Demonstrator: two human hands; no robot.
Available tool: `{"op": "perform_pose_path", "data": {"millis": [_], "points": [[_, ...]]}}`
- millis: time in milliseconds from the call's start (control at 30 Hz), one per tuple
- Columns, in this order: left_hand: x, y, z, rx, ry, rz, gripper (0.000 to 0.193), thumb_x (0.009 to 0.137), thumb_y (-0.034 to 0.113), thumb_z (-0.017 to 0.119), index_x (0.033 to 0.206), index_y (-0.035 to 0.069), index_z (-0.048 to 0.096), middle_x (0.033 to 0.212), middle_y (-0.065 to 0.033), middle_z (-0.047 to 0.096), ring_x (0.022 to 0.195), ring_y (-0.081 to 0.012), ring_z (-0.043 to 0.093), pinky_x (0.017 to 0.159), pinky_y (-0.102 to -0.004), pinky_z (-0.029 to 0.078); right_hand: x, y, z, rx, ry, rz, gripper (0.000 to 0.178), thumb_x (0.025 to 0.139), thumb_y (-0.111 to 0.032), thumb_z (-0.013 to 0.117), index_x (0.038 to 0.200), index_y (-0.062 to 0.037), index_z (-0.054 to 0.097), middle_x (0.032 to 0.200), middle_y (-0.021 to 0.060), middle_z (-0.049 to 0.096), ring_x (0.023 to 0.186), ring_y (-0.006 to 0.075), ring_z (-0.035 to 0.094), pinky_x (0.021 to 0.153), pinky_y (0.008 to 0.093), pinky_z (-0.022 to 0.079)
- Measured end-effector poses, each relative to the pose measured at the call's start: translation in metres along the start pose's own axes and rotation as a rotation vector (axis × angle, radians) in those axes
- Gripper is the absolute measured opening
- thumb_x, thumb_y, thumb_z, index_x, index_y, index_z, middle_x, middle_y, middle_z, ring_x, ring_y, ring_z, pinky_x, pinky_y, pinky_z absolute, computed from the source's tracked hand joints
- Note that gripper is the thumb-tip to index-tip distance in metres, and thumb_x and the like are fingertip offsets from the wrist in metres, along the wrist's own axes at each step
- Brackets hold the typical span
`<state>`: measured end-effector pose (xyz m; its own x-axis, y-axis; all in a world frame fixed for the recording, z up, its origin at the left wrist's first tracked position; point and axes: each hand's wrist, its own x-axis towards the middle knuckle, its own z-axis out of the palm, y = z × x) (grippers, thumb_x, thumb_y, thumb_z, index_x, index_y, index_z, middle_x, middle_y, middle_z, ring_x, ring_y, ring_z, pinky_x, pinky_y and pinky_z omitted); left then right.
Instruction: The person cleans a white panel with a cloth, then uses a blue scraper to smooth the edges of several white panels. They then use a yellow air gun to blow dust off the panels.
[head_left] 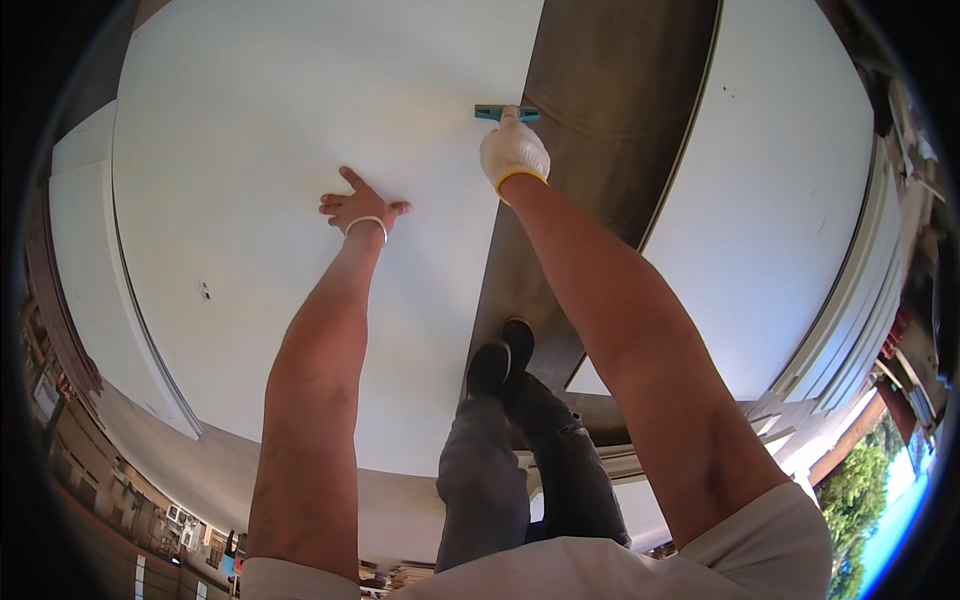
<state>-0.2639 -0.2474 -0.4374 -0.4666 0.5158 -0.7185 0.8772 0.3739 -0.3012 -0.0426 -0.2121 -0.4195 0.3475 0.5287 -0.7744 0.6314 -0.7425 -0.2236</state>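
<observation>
A large white panel (250, 110) spreads out under both my arms. My bare left hand (358, 205) lies on it with the fingers spread and a pale band round the wrist. My right hand (515, 150), in a white knitted glove with a yellow cuff, grips a teal scraper-like tool (490, 112) with a wide crosswise head. That tool sits at the panel's right edge, beside a dark brown strip of surface (610, 110). The glove hides the tool's handle.
Another white panel (780, 190) lies right of the dark strip, with stacked panel edges (850, 300) beyond it. My shoes (490, 368) rest at the near end of the dark strip. A further white panel (85, 200) stands at the far left.
</observation>
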Motion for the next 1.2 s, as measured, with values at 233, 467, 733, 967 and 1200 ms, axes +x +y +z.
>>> {"op": "perform_pose_path", "data": {"millis": [233,467,733,967,1200], "points": [[0.009,0.006,-0.010,0.078,-0.091,-0.048,0.148,0.071,0.057,0.091,0.163,0.002,-0.010,0.154,-0.0525,0.012,0.147,-0.0577,0.025,0.120,-0.0518,0.031,0.078,-0.060,-0.081,-0.181,0.038,-0.079,0.059,0.105,-0.030,0.036,0.160,-0.0080,0.034,0.129,0.0221,0.068,0.119,0.0376,0.066,0.102,0.0457,0.053],[0.010,0.007,-0.014,0.169,-0.227,-0.048,0.149,0.073,0.063,0.086,0.161,-0.004,-0.013,0.156,-0.0522,0.011,0.151,-0.0597,0.018,0.123,-0.0538,0.027,0.153,-0.125,-0.163,-0.197,0.033,-0.090,0.063,0.101,-0.027,0.044,0.160,-0.0073,0.034,0.127,0.0259,0.068,0.117,0.0397,0.067,0.101,0.0481,0.052],[0.013,-0.001,-0.007,0.116,-0.281,-0.062,0.142,0.079,0.061,0.083,0.161,-0.004,-0.014,0.158,-0.0507,0.006,0.152,-0.0599,0.013,0.124,-0.0548,0.023,0.209,-0.161,-0.216,-0.328,0.046,-0.144,0.063,0.101,-0.027,0.045,0.161,-0.0116,0.033,0.124,0.0214,0.070,0.112,0.0383,0.069,0.097,0.0482,0.054],[0.027,-0.006,-0.050,-0.142,-0.327,-0.137,0.131,0.084,0.055,0.080,0.165,0.011,-0.013,0.164,-0.0402,0.008,0.156,-0.0494,0.014,0.122,-0.0643,0.020,0.233,-0.170,-0.258,-0.459,0.004,-0.263,0.060,0.102,-0.028,0.046,0.160,-0.0153,0.036,0.114,0.0226,0.072,0.107,0.0393,0.070,0.093,0.0515,0.055],[0.148,0.122,-0.213,-0.533,-0.019,-0.183,0.127,0.080,0.062,0.081,0.167,0.022,-0.001,0.168,-0.0334,0.001,0.158,-0.0462,0.004,0.122,-0.0630,0.021,0.249,-0.160,-0.298,-0.701,-0.125,-0.478,0.059,0.101,-0.027,0.054,0.157,-0.0172,0.040,0.109,0.0205,0.071,0.098,0.0379,0.072,0.086,0.0493,0.058]]}}
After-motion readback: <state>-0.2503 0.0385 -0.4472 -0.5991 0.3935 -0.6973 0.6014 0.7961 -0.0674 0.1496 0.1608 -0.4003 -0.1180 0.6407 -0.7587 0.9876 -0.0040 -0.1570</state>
